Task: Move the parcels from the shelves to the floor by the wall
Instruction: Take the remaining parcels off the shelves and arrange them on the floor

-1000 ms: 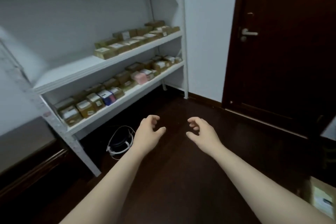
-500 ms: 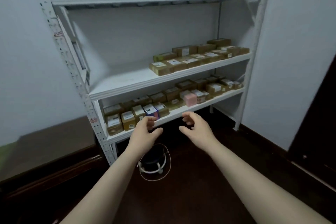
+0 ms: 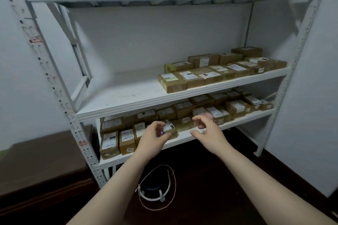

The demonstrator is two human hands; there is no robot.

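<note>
- Low in the centre of the frame, the left hand [image 3: 152,138] and right hand [image 3: 206,131] reached side by side toward the lowest shelf [image 3: 182,139], fingers spread and curled, holding nothing, seemingly ready to take a box.
- The parcels [image 3: 215,73] sat in rows on the right of the middle shelf and along the lowest shelf; none showed on the floor [image 3: 210,179].
- Compared with a second earlier, the view had swung left from a dark door to face the shelves, and the hands had come nearer the boxes.

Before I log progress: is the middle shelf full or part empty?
Part empty. Parcels fill only the right of the middle shelf; its left is bare.
</note>
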